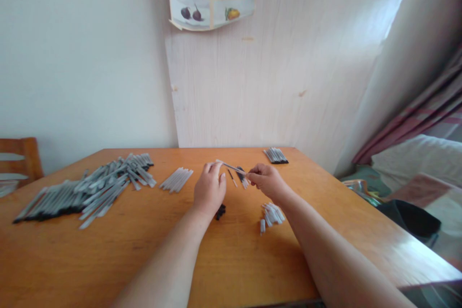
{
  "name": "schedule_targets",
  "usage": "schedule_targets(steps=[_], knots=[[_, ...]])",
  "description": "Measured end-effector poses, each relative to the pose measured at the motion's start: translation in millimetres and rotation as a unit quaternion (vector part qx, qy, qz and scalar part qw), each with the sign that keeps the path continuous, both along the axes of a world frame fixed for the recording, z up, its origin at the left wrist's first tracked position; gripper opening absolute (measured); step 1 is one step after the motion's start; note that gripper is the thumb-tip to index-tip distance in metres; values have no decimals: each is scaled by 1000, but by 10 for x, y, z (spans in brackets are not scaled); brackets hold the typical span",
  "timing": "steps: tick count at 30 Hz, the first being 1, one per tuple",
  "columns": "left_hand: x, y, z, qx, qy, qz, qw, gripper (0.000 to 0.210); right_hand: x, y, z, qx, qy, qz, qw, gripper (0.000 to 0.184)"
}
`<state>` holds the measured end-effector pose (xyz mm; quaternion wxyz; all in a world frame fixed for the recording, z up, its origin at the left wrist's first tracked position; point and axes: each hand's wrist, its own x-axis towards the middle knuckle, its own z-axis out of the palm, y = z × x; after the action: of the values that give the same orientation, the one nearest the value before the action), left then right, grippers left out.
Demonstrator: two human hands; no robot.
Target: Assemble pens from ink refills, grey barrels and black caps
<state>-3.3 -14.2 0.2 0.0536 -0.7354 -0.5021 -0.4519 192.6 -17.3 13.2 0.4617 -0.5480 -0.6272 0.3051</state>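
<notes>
A thin, pale translucent pen barrel (231,167) slants between my two hands above the table. My left hand (210,188) has its fingers closed at the barrel's left end, the fingertips partly hidden. At the other end, my right hand (267,181) pinches it between thumb and fingers. Beyond the barrel lie a few thin dark-and-white pen refills (242,176). Small black pen parts (220,211) sit beside my left wrist. A small heap of short white pen caps (273,214) rests just left of my right forearm.
A large pile of pale pens with black ends (108,180) spreads over the left of the wooden table (231,255). A row of pale tubes (176,180) lies nearer the middle, a bundle of pens (276,155) at the back right. A black bin (409,221) stands beyond the right edge.
</notes>
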Motion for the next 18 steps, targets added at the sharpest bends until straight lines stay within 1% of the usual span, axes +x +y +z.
schedule_targets(steps=[3,6,9,13,18], knots=[[-74,69,-36,-17,-37,27,999,29,61,58,-32,15,-6,-37,999,19],[-143,161,-111,-62,-75,32,995,26,104,85,-50,22,-16,-66,997,21],[-196,245,-192,-108,-88,41,989,25,143,98,-61,23,-19,-87,996,22],[-247,334,-269,-153,-101,47,982,25,240,151,-94,21,-1,-117,993,22],[-279,411,-333,-190,-118,47,974,25,449,249,-133,20,14,-181,983,26]])
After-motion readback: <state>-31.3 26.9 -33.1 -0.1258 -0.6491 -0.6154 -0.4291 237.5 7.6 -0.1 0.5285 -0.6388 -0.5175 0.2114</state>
